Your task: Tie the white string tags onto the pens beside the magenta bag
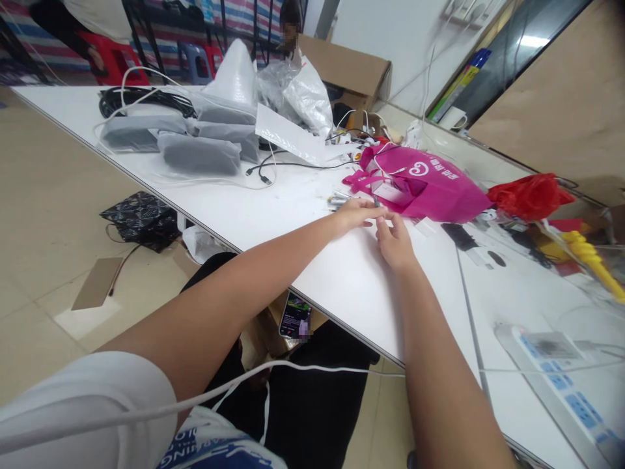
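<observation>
Small dark piece (376, 202), right of frame center, pinched in left hand (355, 215) fingertips; type unclear. Right hand (396, 245) fingers bent right beside it, can't tell if gripping. Pink bag (439, 189) just above hands. White table (361, 280) below. Gray packages (200, 154) upper left, power strip (561, 384) lower right.

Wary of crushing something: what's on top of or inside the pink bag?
A thin white cable runs over the pink bag, and a flat white piece shows at its left end. The fabric covers the inside, so its contents can't be told.
</observation>
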Action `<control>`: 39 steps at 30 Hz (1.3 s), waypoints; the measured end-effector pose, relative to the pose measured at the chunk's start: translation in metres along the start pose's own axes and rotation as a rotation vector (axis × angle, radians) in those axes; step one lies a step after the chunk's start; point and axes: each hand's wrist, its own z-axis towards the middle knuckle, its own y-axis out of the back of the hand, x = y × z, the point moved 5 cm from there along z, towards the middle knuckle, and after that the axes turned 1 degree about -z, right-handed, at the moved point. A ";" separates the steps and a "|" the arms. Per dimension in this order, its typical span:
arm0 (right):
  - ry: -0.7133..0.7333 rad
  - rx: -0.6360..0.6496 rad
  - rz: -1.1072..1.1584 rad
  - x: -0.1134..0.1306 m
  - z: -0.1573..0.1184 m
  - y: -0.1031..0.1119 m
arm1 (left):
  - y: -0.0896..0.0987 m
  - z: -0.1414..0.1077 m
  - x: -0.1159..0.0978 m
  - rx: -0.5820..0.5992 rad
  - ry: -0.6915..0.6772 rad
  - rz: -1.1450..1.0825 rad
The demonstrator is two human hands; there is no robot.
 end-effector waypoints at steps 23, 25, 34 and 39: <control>-0.081 -0.001 -0.137 0.009 -0.004 0.002 | 0.020 0.001 -0.023 -0.302 -0.109 -0.308; -0.088 -0.016 -0.147 0.009 -0.004 0.002 | 0.026 0.003 -0.026 -0.359 -0.130 -0.362; -0.126 -0.103 -0.042 0.001 0.000 0.007 | 0.028 0.005 -0.035 -0.328 -0.297 0.399; -0.114 -0.178 -0.042 -0.007 0.002 0.014 | 0.017 -0.010 -0.036 0.025 -0.396 1.210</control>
